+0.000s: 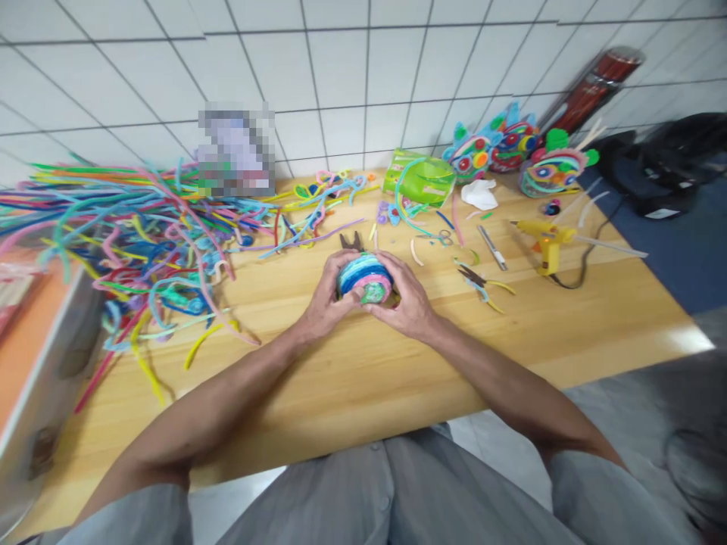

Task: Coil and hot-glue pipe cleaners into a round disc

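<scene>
Between my two hands is a rounded pipe-cleaner craft piece (366, 274), banded in light blue, dark blue and pink, with a green patch low on its front. My left hand (331, 297) wraps its left side, the thumb lying across the front. On the other side my right hand (407, 299) curls round it, fingers along the edge. Both hands are low over the wooden table (341, 393). Just behind the piece, the dark jaws of a pair of pliers (351, 241) stick out; the rest of them is hidden.
Heaped pipe cleaners (153, 235) cover the left side. To the right lie wire cutters (482, 284), a craft knife (492, 248) and a yellow glue gun (546, 246) with its cord. Behind stand a green packet (419, 180), a crumpled tissue (480, 194) and several decorated heads (550, 172).
</scene>
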Tool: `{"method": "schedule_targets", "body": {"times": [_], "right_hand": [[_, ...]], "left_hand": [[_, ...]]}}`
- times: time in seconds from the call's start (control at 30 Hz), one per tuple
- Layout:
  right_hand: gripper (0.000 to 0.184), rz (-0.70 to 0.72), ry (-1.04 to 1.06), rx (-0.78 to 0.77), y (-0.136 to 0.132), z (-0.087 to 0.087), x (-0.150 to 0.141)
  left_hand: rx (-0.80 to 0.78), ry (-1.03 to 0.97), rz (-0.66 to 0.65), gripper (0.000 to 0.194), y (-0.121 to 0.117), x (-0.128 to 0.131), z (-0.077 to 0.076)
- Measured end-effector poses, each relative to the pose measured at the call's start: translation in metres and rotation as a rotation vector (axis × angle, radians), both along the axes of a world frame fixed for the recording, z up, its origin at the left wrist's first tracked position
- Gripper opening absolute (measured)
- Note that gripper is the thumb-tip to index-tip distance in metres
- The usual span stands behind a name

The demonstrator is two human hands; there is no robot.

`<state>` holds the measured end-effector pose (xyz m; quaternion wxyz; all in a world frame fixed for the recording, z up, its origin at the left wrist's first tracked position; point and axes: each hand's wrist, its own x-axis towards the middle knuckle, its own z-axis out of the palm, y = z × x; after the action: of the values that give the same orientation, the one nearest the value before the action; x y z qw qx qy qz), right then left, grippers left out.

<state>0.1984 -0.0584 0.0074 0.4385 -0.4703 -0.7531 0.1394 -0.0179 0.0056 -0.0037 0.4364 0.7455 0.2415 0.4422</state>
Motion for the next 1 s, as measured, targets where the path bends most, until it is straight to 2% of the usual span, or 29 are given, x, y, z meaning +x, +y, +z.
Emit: {"method": "schedule_targets", "body": {"times": [0.27,0.43,0.67,0.83,1.0], "right_hand": [[0.099,-0.002,-0.036,-0.061,0.000,0.001,-0.002],[0.094,0.021,-0.004,-0.038,-0.002,0.003,0.002],[0.102,0.045,-0.025,0.007,0.001,-0.002,0.006],[0.098,0.024,-0.022,-0.042,0.001,-0.003,0.005],[0.096,0.018,-0.035,-0.030,0.002,-0.004,0.005]], "left_hand": [[-0.013,-0.077,0.008,0.057,0.003,-0.001,-0.011],[0.012,0.004,0.036,0.056,-0.004,0.001,-0.004],[0.075,0.022,0.054,0.055,-0.003,0.003,0.000],[0.104,0.037,0.059,0.055,-0.002,0.003,0.000],[0.092,0.040,0.057,0.055,-0.003,0.003,0.001]]}}
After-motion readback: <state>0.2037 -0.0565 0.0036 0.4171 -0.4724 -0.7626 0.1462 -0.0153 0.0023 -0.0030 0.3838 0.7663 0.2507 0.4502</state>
